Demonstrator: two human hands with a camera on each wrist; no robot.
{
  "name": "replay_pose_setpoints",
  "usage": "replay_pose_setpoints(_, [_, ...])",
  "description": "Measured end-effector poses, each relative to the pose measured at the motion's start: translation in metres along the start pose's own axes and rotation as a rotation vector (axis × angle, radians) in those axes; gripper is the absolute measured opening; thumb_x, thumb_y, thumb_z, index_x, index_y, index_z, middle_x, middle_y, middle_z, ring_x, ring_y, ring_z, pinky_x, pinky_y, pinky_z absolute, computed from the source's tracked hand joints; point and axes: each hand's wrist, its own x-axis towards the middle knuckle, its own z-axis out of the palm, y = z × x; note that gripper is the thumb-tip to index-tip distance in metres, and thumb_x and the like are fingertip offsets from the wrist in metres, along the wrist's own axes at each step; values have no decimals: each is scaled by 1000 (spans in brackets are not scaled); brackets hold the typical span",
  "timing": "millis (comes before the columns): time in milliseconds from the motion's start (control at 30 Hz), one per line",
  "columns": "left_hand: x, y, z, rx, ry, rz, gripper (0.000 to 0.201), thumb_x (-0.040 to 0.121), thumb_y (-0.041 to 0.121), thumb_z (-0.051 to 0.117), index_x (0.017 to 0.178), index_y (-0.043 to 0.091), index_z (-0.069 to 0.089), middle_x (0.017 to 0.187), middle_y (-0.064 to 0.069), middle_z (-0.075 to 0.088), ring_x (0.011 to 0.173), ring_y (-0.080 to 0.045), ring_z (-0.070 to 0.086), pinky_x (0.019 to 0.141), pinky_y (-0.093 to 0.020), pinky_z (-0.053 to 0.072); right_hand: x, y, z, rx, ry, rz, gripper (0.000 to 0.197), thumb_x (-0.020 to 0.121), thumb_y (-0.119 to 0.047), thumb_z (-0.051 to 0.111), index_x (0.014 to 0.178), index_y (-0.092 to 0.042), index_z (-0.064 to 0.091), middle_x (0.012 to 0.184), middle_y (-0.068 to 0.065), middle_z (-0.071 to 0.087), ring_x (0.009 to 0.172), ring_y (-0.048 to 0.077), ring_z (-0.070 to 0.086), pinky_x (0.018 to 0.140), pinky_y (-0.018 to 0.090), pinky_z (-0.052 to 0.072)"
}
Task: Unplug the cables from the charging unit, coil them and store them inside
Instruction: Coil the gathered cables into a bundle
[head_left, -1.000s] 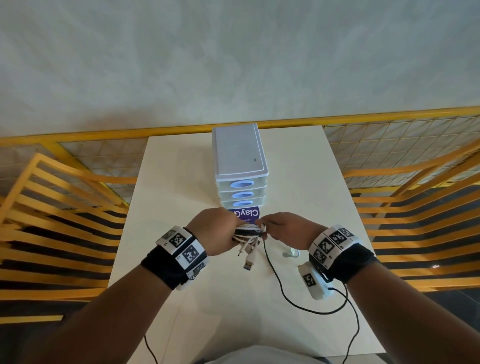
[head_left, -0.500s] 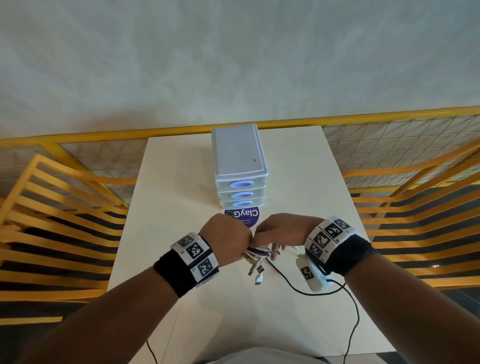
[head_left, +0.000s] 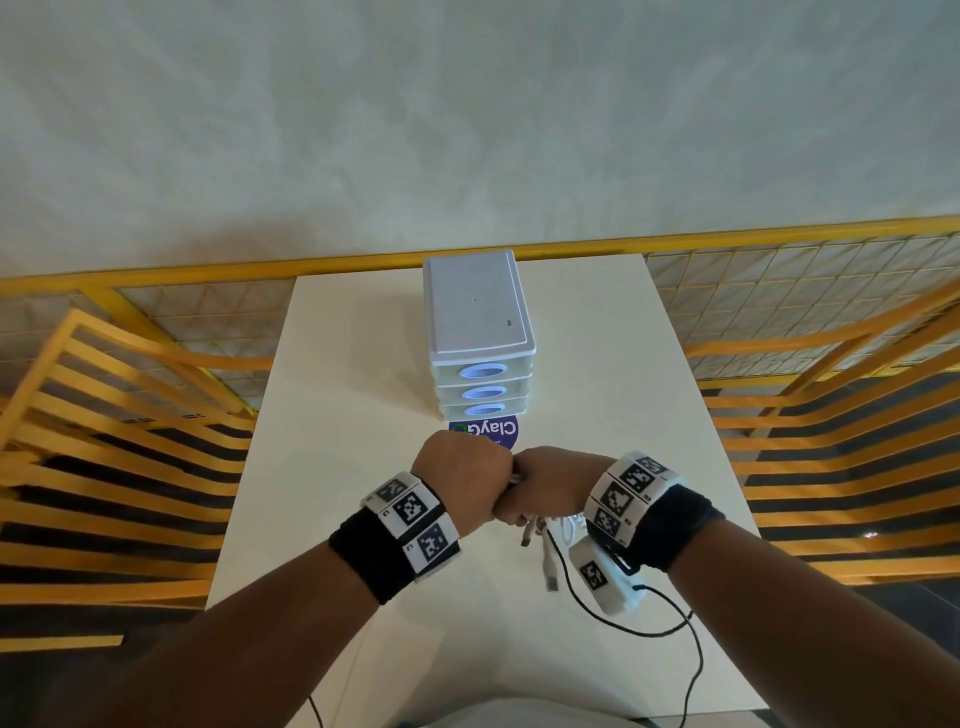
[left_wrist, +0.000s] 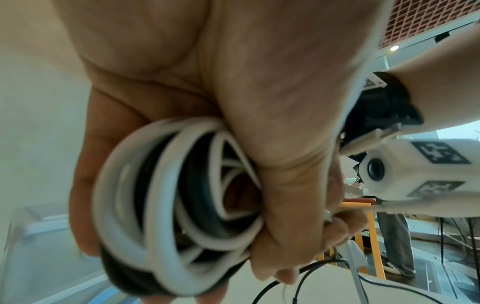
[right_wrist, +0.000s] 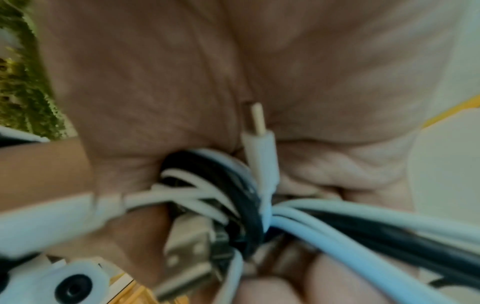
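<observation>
A white three-drawer unit (head_left: 477, 332) with blue oval handles stands at the middle of the white table (head_left: 613, 364), all drawers closed. In front of it both fists meet knuckle to knuckle. My left hand (head_left: 462, 480) grips a coil of white and dark cables (left_wrist: 176, 205), its fingers curled round the loops. My right hand (head_left: 545, 486) holds the same cable bundle (right_wrist: 233, 201), with a white plug (right_wrist: 259, 142) lying against its palm. Loose plug ends (head_left: 543, 551) hang below the right hand. The coil itself is hidden in the head view.
A purple round sticker (head_left: 493, 431) lies on the table before the unit. Thin black wrist-camera leads (head_left: 649, 623) trail over the table's near right part. Yellow slatted railings (head_left: 119, 457) flank the table on both sides, and a pale wall rises behind.
Both hands have drawn back toward me and closed together over the cables. The dangling plugs have shifted right, under the right hand.
</observation>
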Motion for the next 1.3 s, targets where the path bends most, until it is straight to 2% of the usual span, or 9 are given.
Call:
replay_pose_setpoints(167, [1,-5,6,-81,51,45,60,82,39,71,132,21,43,93,-1,71,83,-28,68,62,-32,40,-3,3,-1,68,-27,25,12,85,-23,60,76,-16,65,73,-2,63,69,17,61,71,26,49])
replay_pose_setpoints(333, [0,-14,7,-143,69,118,45,83,45,69,123,31,54,102,4,71,92,-22,68,67,-28,38,-4,3,-3,87,-41,36,12,87,-20,61,85,-12,69,75,-2,61,68,15,61,70,24,50])
replay_pose_setpoints(500, [0,-33,15,-369,93,121,76,77,59,73,144,43,41,121,15,68,107,-15,64,79,-25,44,-3,12,-6,83,2,48,12,82,-24,63,87,-14,68,81,1,65,77,19,65,90,38,57])
replay_pose_setpoints(667, [-10,-60,29,-912,172,9,111,52,81,78,147,55,25,108,30,66,97,1,65,88,-25,53,-3,24,-16,251,106,2,30,66,-31,66,81,-6,69,72,1,64,67,18,63,82,40,57])
replay_pose_setpoints(800, [-11,-60,55,-1410,104,-55,98,47,78,83,133,45,48,112,16,72,101,-8,71,92,-34,54,-6,27,-24,431,174,-103,36,55,-37,67,75,-7,66,67,2,58,62,16,56,68,33,48])
replay_pose_setpoints(933, [-2,-21,45,-1706,80,157,51,79,47,82,126,37,65,122,11,72,114,-5,66,97,-37,48,-8,21,-27,483,129,-226,5,67,-25,65,70,-20,66,69,-2,60,67,13,56,69,29,44])
replay_pose_setpoints(1067, [11,1,30,-2088,186,167,88,68,49,88,143,17,53,140,-15,60,131,-28,56,97,-42,50,-6,9,-21,492,41,-339,5,73,-11,61,73,-14,65,64,-5,61,62,7,57,62,19,47])
replay_pose_setpoints(1167, [14,4,22,-2157,292,80,45,70,40,88,110,22,77,130,-8,69,127,-29,60,101,-44,49,-10,5,-22,529,16,-390,12,83,3,59,72,-2,59,60,2,57,55,7,55,55,17,44])
replay_pose_setpoints(1300, [10,0,12,-2088,362,25,44,79,33,75,106,-2,69,121,-13,73,102,-27,72,66,-40,59,-11,4,-22,509,32,-453,11,82,-12,60,79,-2,64,67,4,66,65,17,64,62,23,50])
